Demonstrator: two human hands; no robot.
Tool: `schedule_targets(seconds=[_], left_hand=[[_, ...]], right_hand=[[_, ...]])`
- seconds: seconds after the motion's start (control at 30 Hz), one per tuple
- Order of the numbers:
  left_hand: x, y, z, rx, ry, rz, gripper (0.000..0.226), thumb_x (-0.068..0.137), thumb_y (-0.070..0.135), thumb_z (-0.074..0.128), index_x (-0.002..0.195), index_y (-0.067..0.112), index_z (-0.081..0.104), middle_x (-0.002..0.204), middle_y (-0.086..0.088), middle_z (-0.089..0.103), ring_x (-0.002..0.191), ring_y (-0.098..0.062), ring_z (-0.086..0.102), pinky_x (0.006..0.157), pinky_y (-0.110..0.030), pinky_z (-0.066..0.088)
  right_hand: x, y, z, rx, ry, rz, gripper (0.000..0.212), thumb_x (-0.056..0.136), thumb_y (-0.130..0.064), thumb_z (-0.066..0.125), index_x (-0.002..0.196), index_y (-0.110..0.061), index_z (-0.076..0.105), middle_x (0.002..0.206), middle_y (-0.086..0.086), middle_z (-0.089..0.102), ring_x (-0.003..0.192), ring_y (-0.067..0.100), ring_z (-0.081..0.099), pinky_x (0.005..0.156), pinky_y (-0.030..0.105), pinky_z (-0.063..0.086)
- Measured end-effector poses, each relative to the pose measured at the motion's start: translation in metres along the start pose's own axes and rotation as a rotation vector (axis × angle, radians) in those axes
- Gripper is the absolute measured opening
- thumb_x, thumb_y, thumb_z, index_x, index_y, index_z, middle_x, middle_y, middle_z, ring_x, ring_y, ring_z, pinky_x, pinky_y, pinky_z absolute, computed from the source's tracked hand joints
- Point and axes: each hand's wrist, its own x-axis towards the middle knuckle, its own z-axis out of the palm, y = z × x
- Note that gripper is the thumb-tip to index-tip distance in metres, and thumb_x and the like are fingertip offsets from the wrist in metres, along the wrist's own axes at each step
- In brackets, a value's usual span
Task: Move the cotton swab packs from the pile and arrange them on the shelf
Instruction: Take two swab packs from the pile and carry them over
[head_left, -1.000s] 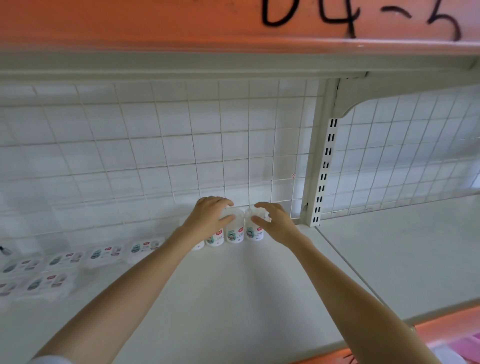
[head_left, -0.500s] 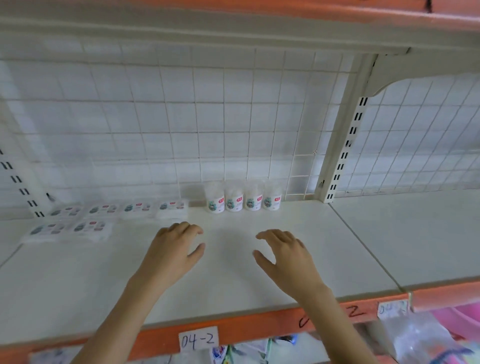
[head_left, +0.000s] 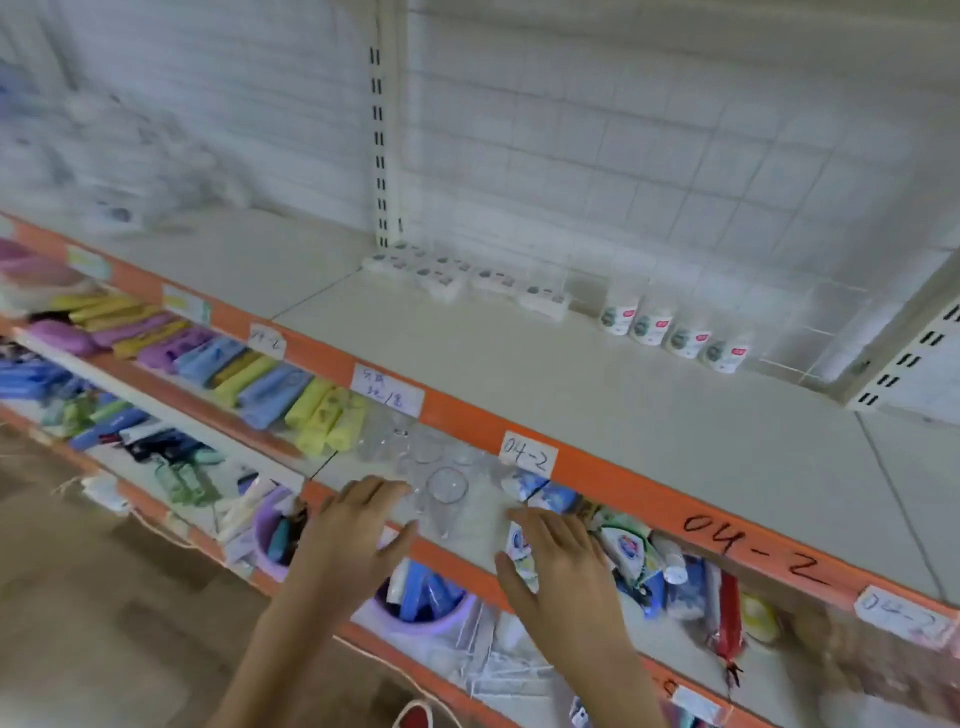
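Since half a second back both hands have dropped off the shelf and now hang below its orange lip, over the lower tier; view has swung left and down, frame is motion-blurred.

Left to right:

Pile, far left on the same shelf against the back grid: a pale heap, too smeared to count packs. I judge this is the stock still to be moved.

Flat packs, laid in a short run along the back, just right of the slotted upright.

Bottles, four in a row, upright, touching or nearly so, just right of the flat packs, hard against the grid.

Left hand: grip spread, fingers loosely fanned, holding nothing. It sits in front of some clear glasses on the lower tier; contact cannot be told.

Right hand: grip spread too, empty, palm down, over a clutter of sachets.

Relation that matters: the pile lies up and well to the left of both hands, across the upright from the arranged row. Left hand is the nearer. Judgement: next fetch goes leftward and up, left hand leading, then back right to the gap beside the row. Long axis of the pile's packs not readable in this blur.
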Motion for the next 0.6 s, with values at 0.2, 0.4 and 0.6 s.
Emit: schedule_targets(seconds=[0.2,0.4,0.6], left_hand=[[-0.087,-0.051,-0.046,0.094,0.005,-0.338,0.037,0.072,0.041,0.043,0.088,0.018,0.068,0.081,0.002,0.067,0.07,-0.019,0.065,0.057,-0.03,0.053],[-0.149,-0.098,-0.104,0.154,0.106,-0.563,0.029,0.074,0.043,0.042,0.095,0.031,0.06,0.082,0.006,0.067,0.07,-0.014,0.064,0.059,-0.021,0.046],[-0.187,-0.18,-0.145,0.165,0.199,-0.763,0.045,0.076,0.051,0.037,0.1,0.024,0.064,0.093,0.006,0.066,0.085,-0.019,0.064,0.072,-0.03,0.047]], right_hand=[[0.003,-0.073,0.037,0.119,-0.18,-0.18,0.034,0.074,-0.04,0.044,0.097,-0.023,0.063,0.09,-0.009,0.065,0.083,0.013,0.06,0.062,0.027,0.053],[0.031,-0.16,0.074,0.201,-0.321,-0.4,0.036,0.076,-0.038,0.048,0.102,-0.019,0.063,0.096,-0.003,0.065,0.086,0.021,0.061,0.067,0.031,0.051],[0.077,-0.265,0.118,0.289,-0.351,-0.55,0.028,0.073,-0.034,0.056,0.094,-0.019,0.065,0.089,-0.003,0.066,0.078,0.02,0.064,0.062,0.032,0.053]])
